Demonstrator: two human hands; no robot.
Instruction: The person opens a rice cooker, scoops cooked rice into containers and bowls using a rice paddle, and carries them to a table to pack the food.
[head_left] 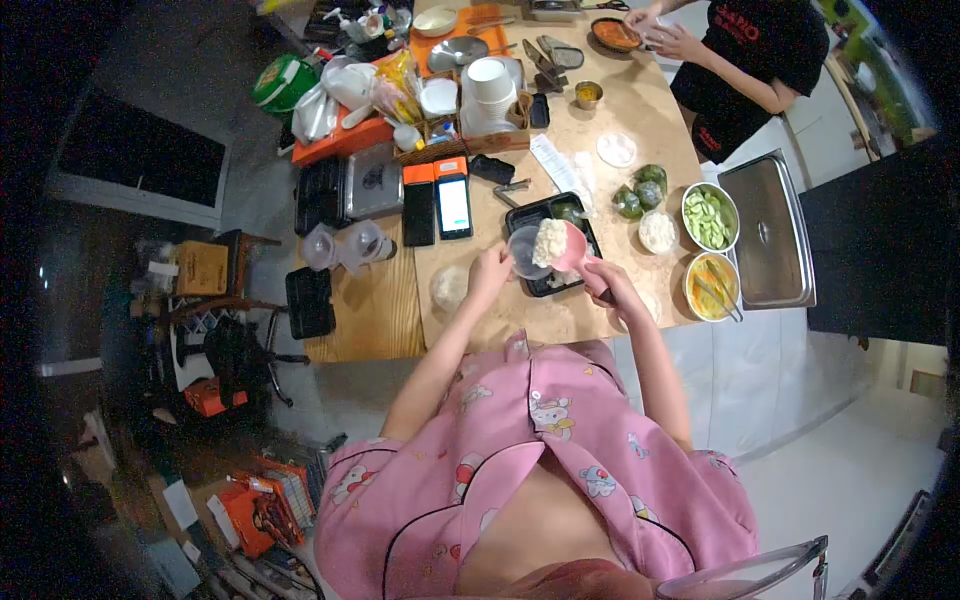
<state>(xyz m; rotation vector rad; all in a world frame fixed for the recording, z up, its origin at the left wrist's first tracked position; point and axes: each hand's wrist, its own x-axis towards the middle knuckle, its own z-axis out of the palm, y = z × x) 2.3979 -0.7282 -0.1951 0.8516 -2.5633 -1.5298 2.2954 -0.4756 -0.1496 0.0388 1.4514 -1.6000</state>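
My left hand is closed on the rim of a clear plastic bowl. Gripped by its dark handle in my right hand is a pink scoop, tilted toward the bowl and heaped with white rice. Both are above a black compartment tray, which holds a green wrapped bundle and some white food near its lower edge. The scoop partly covers the tray. Right of the tray are several green bundles and a small tub of white food.
Sliced green vegetables and an orange-yellow dish with tongs stand at the right edge, beside a steel pan. Phones lie left of the tray. Stacked white tubs are behind. A co-worker handles something at the far right.
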